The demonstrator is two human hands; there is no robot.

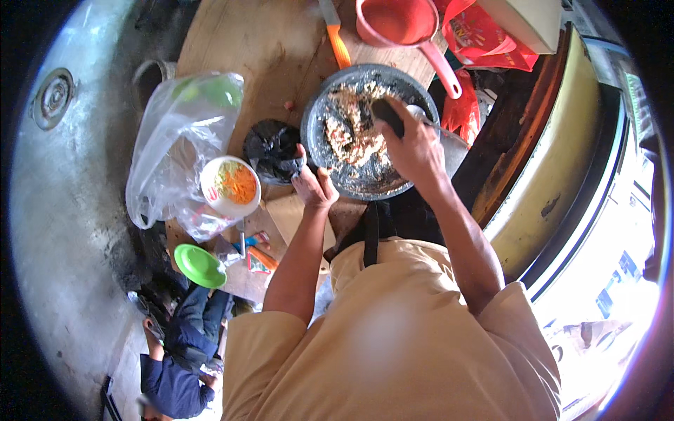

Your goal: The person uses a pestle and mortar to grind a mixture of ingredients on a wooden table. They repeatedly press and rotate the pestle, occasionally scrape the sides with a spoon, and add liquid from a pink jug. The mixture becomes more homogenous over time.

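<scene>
A wide grey stone mortar [428, 105] sits on the wooden table in front of me, with a chunky, pale brown mash [351, 133] spread inside. My right hand [415, 151] is closed round a dark pestle [387, 116], its head over the mash. At the mortar's near-left rim, my left hand [314, 186] grips the edge, thumb and a finger spread along it. A black plastic bag [272, 144] lies right beside that hand. Left of the bag stands a white bowl [209, 184] of shredded orange and pale green vegetables [236, 182].
An orange-handled knife [338, 45] and a red strainer-like pan [397, 21] lie beyond the mortar. Clear plastic bags [179, 133] and a green plate [200, 265] are at the left. A yellowish curved panel [544, 189] rises at the right. Another person [179, 372] sits lower left.
</scene>
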